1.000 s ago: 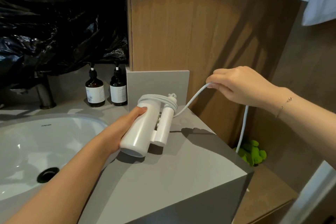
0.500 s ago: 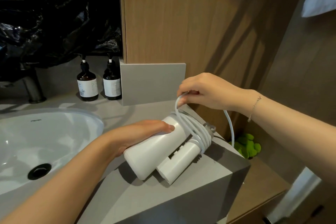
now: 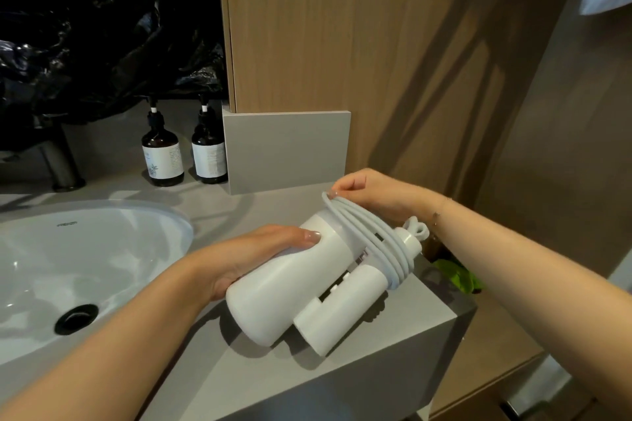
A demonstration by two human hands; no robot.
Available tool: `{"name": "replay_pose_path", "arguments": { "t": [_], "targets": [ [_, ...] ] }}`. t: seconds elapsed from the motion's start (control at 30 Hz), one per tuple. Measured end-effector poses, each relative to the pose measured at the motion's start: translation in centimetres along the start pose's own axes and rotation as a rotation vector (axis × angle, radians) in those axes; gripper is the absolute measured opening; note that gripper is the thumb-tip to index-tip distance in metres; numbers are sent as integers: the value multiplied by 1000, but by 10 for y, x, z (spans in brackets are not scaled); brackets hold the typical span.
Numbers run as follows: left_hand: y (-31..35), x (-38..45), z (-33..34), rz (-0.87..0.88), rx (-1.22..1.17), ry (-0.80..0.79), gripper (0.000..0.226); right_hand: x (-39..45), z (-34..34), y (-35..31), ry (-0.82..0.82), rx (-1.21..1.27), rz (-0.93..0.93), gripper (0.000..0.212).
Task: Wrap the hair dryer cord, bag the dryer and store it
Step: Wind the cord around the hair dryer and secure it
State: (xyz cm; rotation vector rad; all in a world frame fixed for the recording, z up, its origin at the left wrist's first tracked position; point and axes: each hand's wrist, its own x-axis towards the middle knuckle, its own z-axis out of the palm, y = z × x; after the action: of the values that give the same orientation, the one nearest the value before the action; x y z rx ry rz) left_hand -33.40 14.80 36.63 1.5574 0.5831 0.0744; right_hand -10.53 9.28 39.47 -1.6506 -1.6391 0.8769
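Observation:
A white hair dryer point(image 3: 290, 287) with its handle folded alongside the barrel lies tilted over the right end of the grey counter point(image 3: 342, 372). My left hand point(image 3: 253, 256) grips the barrel from the left. The white cord point(image 3: 369, 243) is wound in several loops around the dryer's far end. My right hand point(image 3: 372, 195) pinches the cord at the top of the loops, just behind the dryer. The rest of the cord is hidden behind my right hand and wrist.
A white sink point(image 3: 78, 267) fills the counter's left. Two dark pump bottles point(image 3: 162, 154) stand by the grey backsplash panel point(image 3: 287, 150). A wooden wall rises behind. Beyond the counter's right edge, a green object point(image 3: 458, 277) lies on a lower wooden surface.
My right hand has carried the cord down from out at the right and wound more loops onto the dryer. The dryer has tipped from upright to lying slanted toward me.

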Motion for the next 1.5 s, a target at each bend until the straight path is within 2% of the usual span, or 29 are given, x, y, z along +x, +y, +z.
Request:
{"name": "replay_pose_path", "arguments": {
  "t": [0.07, 0.17, 0.23, 0.3, 0.4, 0.5, 0.63, 0.73, 0.83, 1.0, 1.27, 1.43, 1.5],
  "targets": [
    [1, 5, 6, -17, -87, 4, 37, 0, 6, 16, 9, 7, 53, 21],
    [-1, 13, 7, 9, -183, 119, 57, -8, 10, 38, 58, -51, 109, 24],
    [0, 13, 8, -14, -327, 57, 34, -19, 10, 49, 168, -95, 167, 23],
    [2, 11, 7, 36, -458, 18, 43, -30, 11, 47, 195, -81, 77, 14],
    [5, 19, 2, 201, -571, 45, 59, -35, 5, 64, 268, -126, 20, 48],
    [11, 25, 1, 330, -687, 85, 43, -49, -4, 78, 340, -138, 43, 50],
    [10, 36, 0, 340, -803, 193, 37, -72, -11, 85, 345, -189, 39, 37],
    [6, 45, 3, 294, -764, 215, 40, -83, -19, 87, 379, -318, 20, 29],
    [2, 52, 7, 247, -611, 251, 43, -95, -32, 82, 394, -535, 7, 22],
    [-7, 51, 12, 175, -439, 252, 57, -113, -47, 66, 416, -778, 8, 22],
    [-11, 50, 10, 314, -331, 187, 55, -111, -46, 61, 367, -737, 53, 22],
    [-12, 47, 9, 283, -355, 334, 71, -102, -35, 60, 386, -695, 75, 22],
    [-12, 45, 7, 261, -353, 348, 69, -100, -33, 56, 414, -694, 72, 21]
  ]
}}
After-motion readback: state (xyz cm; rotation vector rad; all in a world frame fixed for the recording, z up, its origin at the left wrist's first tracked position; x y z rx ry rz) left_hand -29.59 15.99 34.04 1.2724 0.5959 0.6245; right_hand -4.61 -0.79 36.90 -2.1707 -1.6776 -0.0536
